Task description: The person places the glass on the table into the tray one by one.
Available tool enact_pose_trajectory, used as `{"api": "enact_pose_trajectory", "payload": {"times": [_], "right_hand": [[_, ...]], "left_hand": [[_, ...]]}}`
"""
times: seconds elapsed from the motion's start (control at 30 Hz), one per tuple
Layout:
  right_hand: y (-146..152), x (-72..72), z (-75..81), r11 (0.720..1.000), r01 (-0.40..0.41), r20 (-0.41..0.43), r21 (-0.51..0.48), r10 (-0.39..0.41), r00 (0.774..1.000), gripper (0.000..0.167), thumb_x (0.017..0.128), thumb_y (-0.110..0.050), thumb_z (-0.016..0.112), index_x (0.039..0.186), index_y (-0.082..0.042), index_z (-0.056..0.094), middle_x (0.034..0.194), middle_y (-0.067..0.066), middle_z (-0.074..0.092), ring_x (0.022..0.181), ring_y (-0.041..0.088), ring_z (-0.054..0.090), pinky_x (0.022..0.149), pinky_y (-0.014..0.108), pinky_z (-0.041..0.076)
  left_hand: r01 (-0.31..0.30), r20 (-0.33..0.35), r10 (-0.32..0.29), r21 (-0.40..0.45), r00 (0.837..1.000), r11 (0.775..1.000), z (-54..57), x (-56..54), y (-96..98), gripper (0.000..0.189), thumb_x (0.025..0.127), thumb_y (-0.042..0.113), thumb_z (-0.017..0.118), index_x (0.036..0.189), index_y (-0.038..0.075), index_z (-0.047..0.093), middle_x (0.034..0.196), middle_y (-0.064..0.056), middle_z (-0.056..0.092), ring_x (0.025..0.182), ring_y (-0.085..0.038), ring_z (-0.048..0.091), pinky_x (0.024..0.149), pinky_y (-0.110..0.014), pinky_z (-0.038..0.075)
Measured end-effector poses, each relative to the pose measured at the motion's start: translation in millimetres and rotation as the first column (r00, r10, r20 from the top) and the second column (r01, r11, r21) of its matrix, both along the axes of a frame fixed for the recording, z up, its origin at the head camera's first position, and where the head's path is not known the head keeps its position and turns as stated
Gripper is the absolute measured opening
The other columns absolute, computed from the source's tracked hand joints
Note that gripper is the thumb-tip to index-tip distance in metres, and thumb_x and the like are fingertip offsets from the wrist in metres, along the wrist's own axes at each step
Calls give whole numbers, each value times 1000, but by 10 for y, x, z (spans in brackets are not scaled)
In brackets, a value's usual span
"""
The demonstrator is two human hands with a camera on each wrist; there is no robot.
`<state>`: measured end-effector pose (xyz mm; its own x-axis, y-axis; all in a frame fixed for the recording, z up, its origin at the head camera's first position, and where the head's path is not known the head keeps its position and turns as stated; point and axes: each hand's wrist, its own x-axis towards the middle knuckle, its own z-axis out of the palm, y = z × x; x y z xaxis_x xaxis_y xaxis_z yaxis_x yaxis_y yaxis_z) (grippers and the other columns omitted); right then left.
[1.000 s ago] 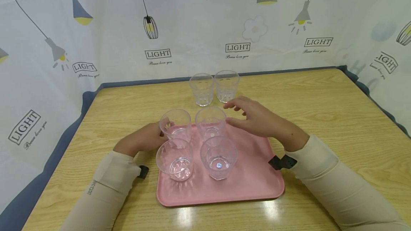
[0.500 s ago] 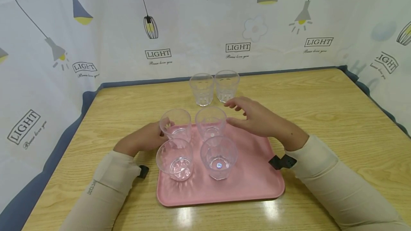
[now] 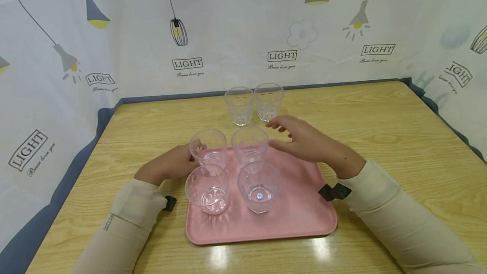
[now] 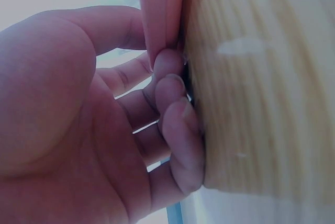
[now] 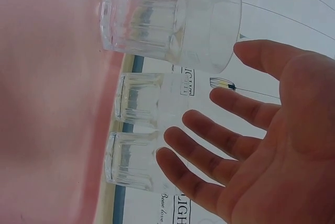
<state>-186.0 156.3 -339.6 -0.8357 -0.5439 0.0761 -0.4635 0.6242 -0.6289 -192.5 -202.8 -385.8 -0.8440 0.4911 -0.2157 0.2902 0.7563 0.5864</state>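
On the pink tray stand several clear plastic cups: a back left cup, a front left cup, a front right cup and a back right cup. My left hand pinches the tray's left edge; in the left wrist view the thumb lies on one side of the pink rim and curled fingertips on the other, against the table. Beside the back right cup hovers my right hand, its fingers relaxed and spread. Nothing is held there; whether the thumb touches the cup I cannot tell.
Behind the tray, two more clear cups, a left one and a right one, stand side by side on the wooden table. A white curtain printed with lamps hangs along the table's back and sides.
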Motion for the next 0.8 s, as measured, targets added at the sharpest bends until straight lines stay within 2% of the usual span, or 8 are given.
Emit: {"api": "enact_pose_trajectory", "payload": {"times": [0.47,0.8], "right_hand": [[0,-4,-11,1000,-13,7,-8,13,1000,48,97,-25,66,138,-6,52,136,14,58,121,35,56,96,54,52],[13,-17,-5,1000,-16,4,2,16,1000,50,96,-25,67,139,-5,51,136,15,58,121,36,57,97,54,51]], "left_hand": [[-1,2,1,-1,1000,1000,4,-2,-8,41,98,29,60,133,8,55,128,-14,65,121,-30,59,106,-53,46],[0,5,0,-2,1000,1000,5,3,-12,45,99,28,59,136,5,51,137,-19,59,129,-36,55,109,-55,43]]}}
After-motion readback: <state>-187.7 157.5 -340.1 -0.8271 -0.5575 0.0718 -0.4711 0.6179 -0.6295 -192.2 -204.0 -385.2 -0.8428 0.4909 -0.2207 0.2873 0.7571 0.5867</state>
